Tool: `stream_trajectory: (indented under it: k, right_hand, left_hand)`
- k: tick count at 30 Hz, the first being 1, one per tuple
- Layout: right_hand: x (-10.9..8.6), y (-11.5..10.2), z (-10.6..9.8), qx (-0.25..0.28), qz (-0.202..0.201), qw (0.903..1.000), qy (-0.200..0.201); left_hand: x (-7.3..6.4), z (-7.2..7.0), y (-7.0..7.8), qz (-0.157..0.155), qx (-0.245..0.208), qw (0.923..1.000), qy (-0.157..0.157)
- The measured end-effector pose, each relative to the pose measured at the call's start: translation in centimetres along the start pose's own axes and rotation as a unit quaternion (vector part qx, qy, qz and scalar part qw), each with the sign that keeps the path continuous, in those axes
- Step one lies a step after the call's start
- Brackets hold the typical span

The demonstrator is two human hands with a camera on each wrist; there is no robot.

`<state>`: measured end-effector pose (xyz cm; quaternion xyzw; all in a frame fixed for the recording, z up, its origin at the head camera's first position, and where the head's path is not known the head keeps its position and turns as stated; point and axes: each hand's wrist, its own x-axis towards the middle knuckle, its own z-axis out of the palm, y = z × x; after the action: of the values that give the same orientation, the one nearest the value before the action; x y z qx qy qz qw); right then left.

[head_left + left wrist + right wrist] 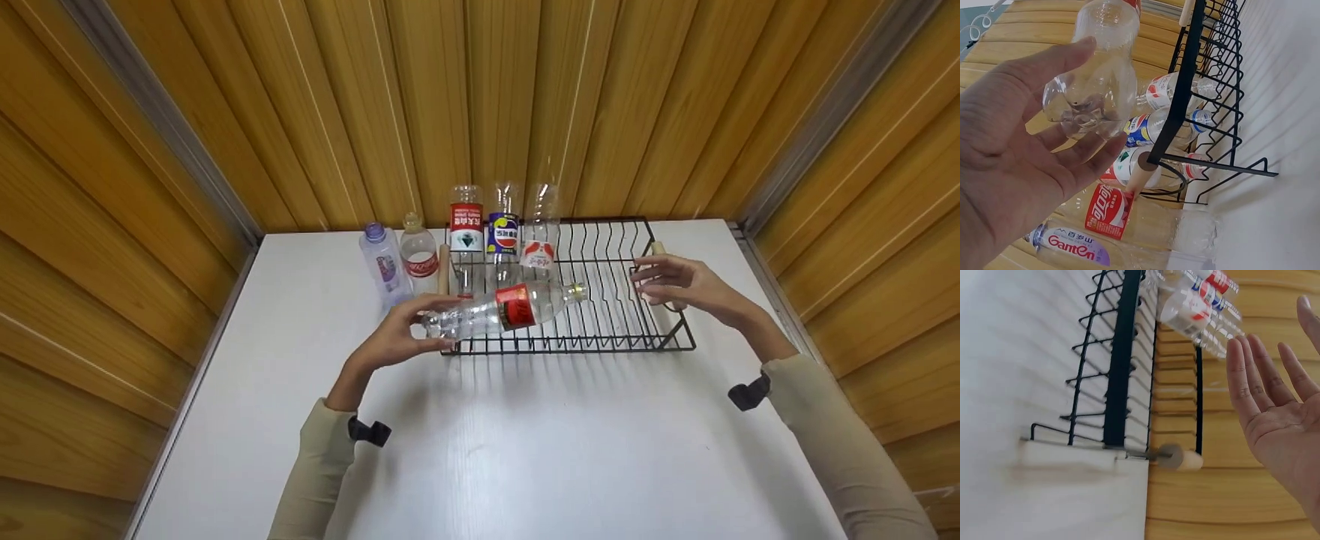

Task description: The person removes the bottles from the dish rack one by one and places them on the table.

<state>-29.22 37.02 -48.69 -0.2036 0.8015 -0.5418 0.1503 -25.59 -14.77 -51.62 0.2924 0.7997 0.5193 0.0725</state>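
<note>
My left hand [401, 330] holds a clear plastic bottle [516, 306] with a red label by its base end, thumb and fingers on either side. The bottle lies nearly level over the front left of the black wire rack [570, 346], its neck pointing right. In the left wrist view the bottle's clear base [1092, 107] sits between thumb and fingers. My right hand [690, 283] is at the rack's right end beside the wooden handle [658, 248], holding nothing. The right wrist view shows its fingers [1266, 377] extended.
Three bottles stand upside down in the rack's left part: one red-labelled [466, 225], one blue-labelled [503, 234], one white-and-red-labelled [538, 253]. Left of the rack stand a purple-capped Ganten bottle [386, 262] and a Coca-Cola bottle [420, 251]. Wood-patterned walls [495, 90] enclose the white table [525, 450].
</note>
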Motion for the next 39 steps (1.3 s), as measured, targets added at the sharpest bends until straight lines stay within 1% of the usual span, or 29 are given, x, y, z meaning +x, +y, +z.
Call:
stream_trajectory:
  k: [5,11,14,19,27,29,32,34,36,39]
  right_hand:
    - [-0.5,1.7,-1.3,-0.005,0.016,0.9994,0.03]
    - [-1.0,3.3,-2.3,0.011,0.022,0.9977,0.063]
    - [-1.1,3.8,-2.6,0.013,0.021,0.9972,0.071]
    - [-1.1,4.3,-3.0,0.0,0.028,0.9956,0.09]
    - [-1.2,5.0,-3.2,-0.044,0.049,0.9908,0.118]
    - [-1.2,5.3,-3.2,-0.043,0.055,0.9905,0.118]
    - [-1.4,5.9,-3.2,-0.03,0.063,0.9923,0.102]
    - [-1.4,6.1,-3.2,-0.02,0.07,0.9934,0.089]
    - [-1.5,6.4,-3.2,-0.014,0.077,0.9939,0.078]
    - [-1.6,6.5,-3.2,-0.015,0.092,0.9935,0.066]
  left_hand:
    - [-1.1,-0.5,-0.8,-0.022,-0.026,0.9981,0.051]
    - [-2.2,-1.0,-2.1,-0.04,-0.052,0.9922,0.106]
    - [-2.7,-1.2,-2.6,-0.05,-0.069,0.9891,0.12]
    - [-3.2,-1.5,-3.3,-0.075,-0.094,0.9839,0.132]
    - [-3.9,-1.9,-3.7,-0.109,-0.132,0.9715,0.164]
    - [-4.0,-2.1,-3.9,-0.112,-0.135,0.9695,0.171]
    - [-4.2,-2.3,-4.3,-0.111,-0.143,0.9652,0.189]
    - [-4.3,-2.4,-4.5,-0.11,-0.156,0.9607,0.202]
    - [-4.5,-2.5,-4.7,-0.111,-0.172,0.9546,0.216]
    - [-4.9,-2.8,-5.0,-0.113,-0.195,0.9465,0.231]
